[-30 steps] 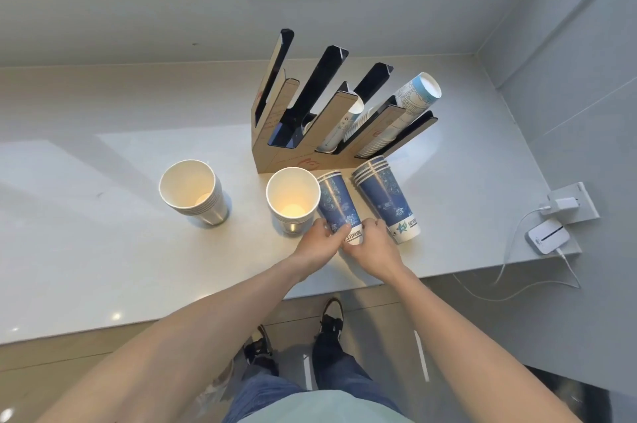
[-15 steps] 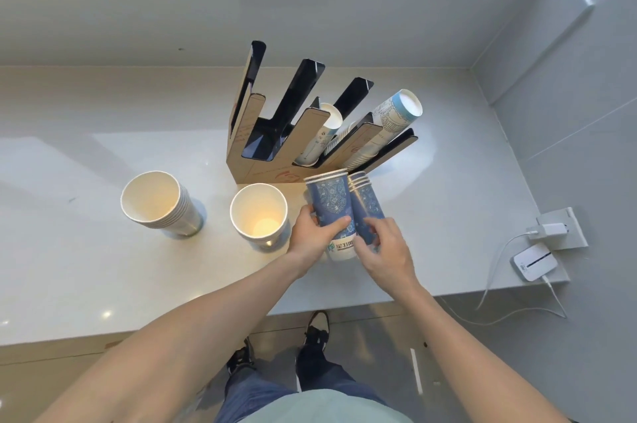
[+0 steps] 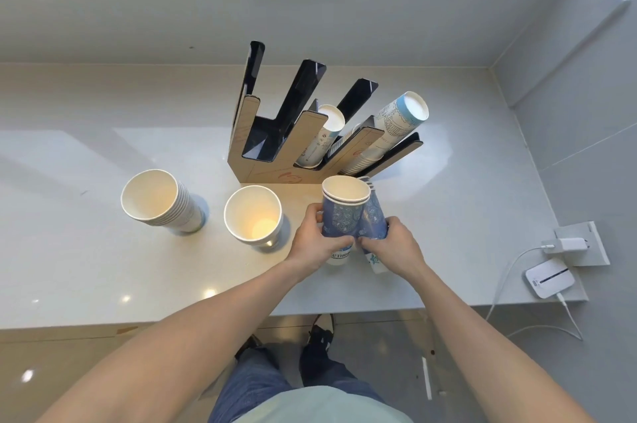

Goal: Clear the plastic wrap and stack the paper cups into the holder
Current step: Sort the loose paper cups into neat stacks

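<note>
My left hand (image 3: 315, 243) grips a short stack of blue patterned paper cups (image 3: 341, 215), mouth up, just above the counter. Close against it, my right hand (image 3: 393, 246) grips a second blue cup stack (image 3: 374, 219). The two stacks touch side by side. Behind them stands the wooden and black cup holder (image 3: 275, 167), its slots fanning upward. One right slot holds a tall stack of white and blue cups (image 3: 400, 119); a middle slot holds a shorter stack (image 3: 324, 136). The two left slots look empty. No plastic wrap is visible.
Two stacks of white cups stand mouth up on the counter: one at the left (image 3: 158, 203), one nearer my hands (image 3: 253, 215). A wall socket with a white charger (image 3: 565, 245) and a small white device (image 3: 549, 277) sit at the counter's right edge, cables hanging down.
Both blue cup stacks were lying on the counter a second ago. My hands have lifted them upright and brought them together, and the left stack's mouth now faces me.
</note>
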